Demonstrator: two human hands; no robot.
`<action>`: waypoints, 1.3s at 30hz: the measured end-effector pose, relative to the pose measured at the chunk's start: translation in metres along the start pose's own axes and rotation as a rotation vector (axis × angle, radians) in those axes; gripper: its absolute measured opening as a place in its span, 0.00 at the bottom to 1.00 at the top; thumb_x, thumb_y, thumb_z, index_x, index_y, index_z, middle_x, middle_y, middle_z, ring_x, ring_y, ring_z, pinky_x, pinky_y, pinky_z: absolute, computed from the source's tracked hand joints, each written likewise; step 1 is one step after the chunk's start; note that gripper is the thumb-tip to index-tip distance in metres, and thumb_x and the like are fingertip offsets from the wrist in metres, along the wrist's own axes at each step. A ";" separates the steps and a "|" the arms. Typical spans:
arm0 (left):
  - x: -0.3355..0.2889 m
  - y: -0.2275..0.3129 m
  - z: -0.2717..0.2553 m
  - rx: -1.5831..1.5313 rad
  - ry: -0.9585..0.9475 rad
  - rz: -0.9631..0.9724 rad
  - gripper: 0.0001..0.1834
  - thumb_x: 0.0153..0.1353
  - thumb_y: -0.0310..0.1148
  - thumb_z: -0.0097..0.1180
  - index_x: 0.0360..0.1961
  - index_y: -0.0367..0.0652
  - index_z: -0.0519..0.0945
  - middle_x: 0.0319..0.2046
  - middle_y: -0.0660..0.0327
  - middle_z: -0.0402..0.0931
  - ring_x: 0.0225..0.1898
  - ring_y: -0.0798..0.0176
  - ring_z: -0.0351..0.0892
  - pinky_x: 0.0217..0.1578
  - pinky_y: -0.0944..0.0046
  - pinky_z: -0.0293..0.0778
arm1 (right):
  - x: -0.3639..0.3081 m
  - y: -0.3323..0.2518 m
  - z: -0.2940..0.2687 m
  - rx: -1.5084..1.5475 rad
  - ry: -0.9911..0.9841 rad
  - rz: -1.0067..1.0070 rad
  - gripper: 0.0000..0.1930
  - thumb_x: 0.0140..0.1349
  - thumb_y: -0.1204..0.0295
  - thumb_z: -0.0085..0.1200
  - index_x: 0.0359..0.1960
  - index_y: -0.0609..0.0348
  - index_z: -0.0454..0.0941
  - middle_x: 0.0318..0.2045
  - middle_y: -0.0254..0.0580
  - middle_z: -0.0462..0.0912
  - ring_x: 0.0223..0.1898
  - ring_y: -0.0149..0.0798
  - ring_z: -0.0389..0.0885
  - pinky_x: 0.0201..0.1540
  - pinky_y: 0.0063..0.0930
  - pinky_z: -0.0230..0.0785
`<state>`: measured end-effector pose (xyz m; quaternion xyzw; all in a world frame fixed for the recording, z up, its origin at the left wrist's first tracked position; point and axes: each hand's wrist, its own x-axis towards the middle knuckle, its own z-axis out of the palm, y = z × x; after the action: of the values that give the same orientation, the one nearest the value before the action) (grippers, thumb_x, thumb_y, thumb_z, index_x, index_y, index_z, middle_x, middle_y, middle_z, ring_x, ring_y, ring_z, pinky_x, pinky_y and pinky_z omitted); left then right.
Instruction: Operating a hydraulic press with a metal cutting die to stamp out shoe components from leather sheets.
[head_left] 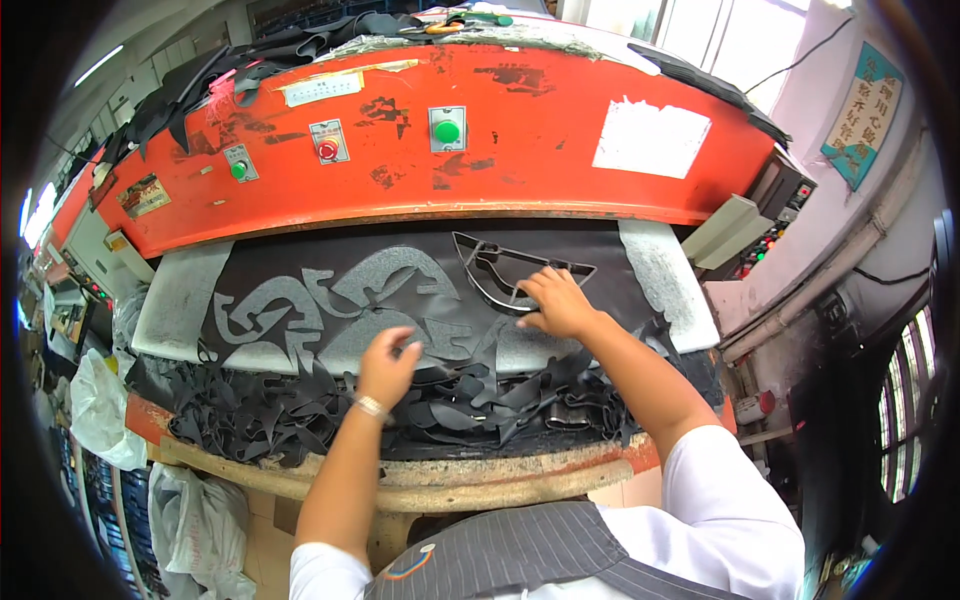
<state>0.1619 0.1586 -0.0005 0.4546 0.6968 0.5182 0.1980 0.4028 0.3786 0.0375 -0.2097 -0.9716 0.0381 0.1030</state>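
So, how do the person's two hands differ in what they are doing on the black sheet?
The right hand touches the metal cutting die, farther up the black sheet; the left hand lies nearer, on the sheet by the scrap pile, with no tool. Only the left wrist wears a bracelet. Both are bare, palms down.

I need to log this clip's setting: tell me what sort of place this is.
Probably a leather-cutting workshop: an orange press with push buttons, a black sheet with shapes cut out, a metal cutting die under the right hand, and offcuts heaped in front.
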 end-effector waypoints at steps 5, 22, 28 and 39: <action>0.078 0.006 0.089 0.179 -0.044 -0.069 0.20 0.54 0.35 0.61 0.46 0.37 0.76 0.45 0.51 0.79 0.45 0.56 0.78 0.47 0.61 0.72 | 0.055 0.037 0.026 0.046 -0.034 -0.027 0.33 0.45 0.54 0.67 0.52 0.57 0.75 0.45 0.39 0.78 0.53 0.42 0.70 0.57 0.37 0.58; 0.124 -0.028 0.122 0.430 -0.065 0.117 0.18 0.52 0.35 0.58 0.43 0.43 0.70 0.60 0.46 0.68 0.67 0.49 0.59 0.67 0.49 0.45 | 0.035 0.078 0.082 0.252 0.250 0.366 0.22 0.42 0.55 0.70 0.36 0.52 0.79 0.66 0.57 0.58 0.66 0.75 0.48 0.64 0.61 0.47; 0.126 -0.024 0.116 0.433 -0.107 0.104 0.18 0.51 0.36 0.59 0.42 0.43 0.69 0.61 0.45 0.67 0.67 0.48 0.58 0.67 0.49 0.43 | 0.037 0.072 0.078 0.180 0.271 0.349 0.22 0.41 0.54 0.70 0.34 0.51 0.79 0.64 0.55 0.61 0.64 0.74 0.53 0.62 0.57 0.54; 0.180 -0.065 -0.134 0.022 0.494 0.164 0.12 0.67 0.36 0.50 0.37 0.39 0.79 0.35 0.60 0.81 0.40 0.68 0.77 0.44 0.65 0.72 | 0.063 -0.025 -0.016 0.375 0.390 0.367 0.35 0.47 0.54 0.69 0.52 0.63 0.71 0.43 0.50 0.78 0.38 0.46 0.80 0.42 0.36 0.73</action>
<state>-0.0577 0.2333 0.0276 0.3714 0.6904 0.6204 -0.0256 0.3404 0.3821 0.0680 -0.3622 -0.8554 0.1935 0.3155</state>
